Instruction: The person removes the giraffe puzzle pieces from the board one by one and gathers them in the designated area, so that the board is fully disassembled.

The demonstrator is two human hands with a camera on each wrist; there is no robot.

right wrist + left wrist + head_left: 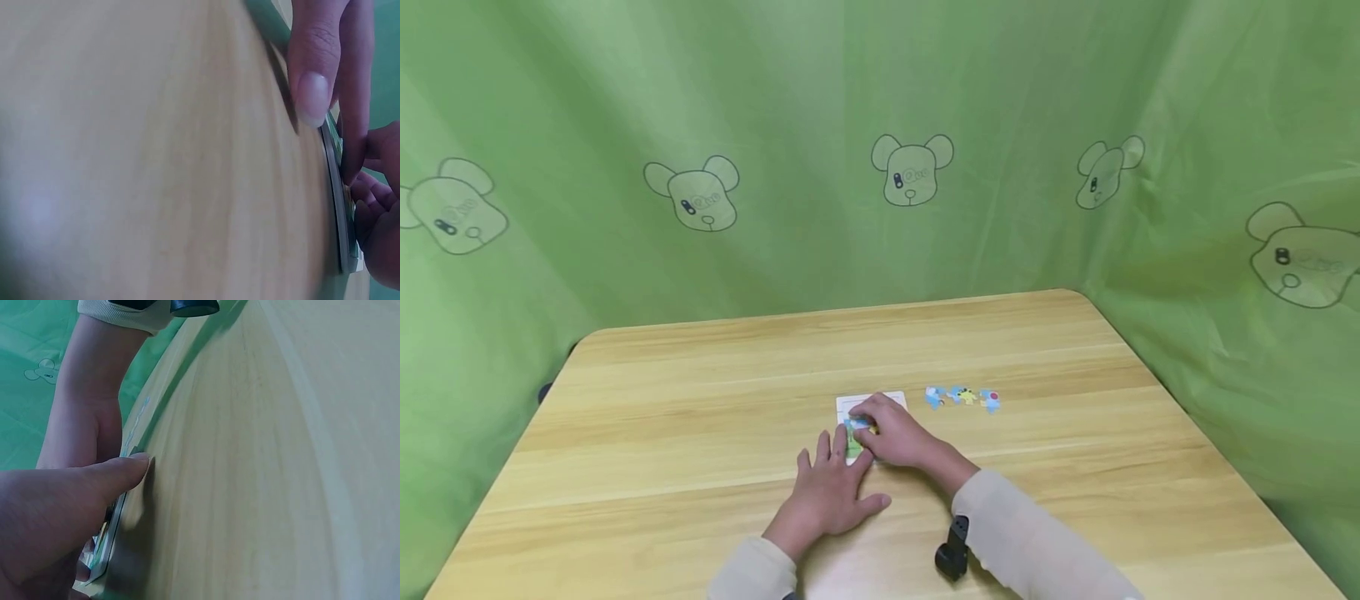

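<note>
A small white-framed jigsaw board [892,397] lies on the table, with green and blue picture pieces [852,446] in its lower left part. My left hand [831,492] is spread over the lower left edge, its fingertips on the board and its thumb pointing right. From the right, my right hand [897,431] reaches over the board, thumb and fingers bent around a puzzle piece with blue and yellow on it; the hand hides much of the piece. In the right wrist view, the board's edge [340,219] shows beneath the fingers of both hands.
Several loose puzzle pieces [966,395], blue with yellow and red details, lie in a row to the right of the board. The wooden table [662,400] is bordered by a green curtain [805,233] with bear-face prints. A black wrist device [953,550] hangs at the right sleeve.
</note>
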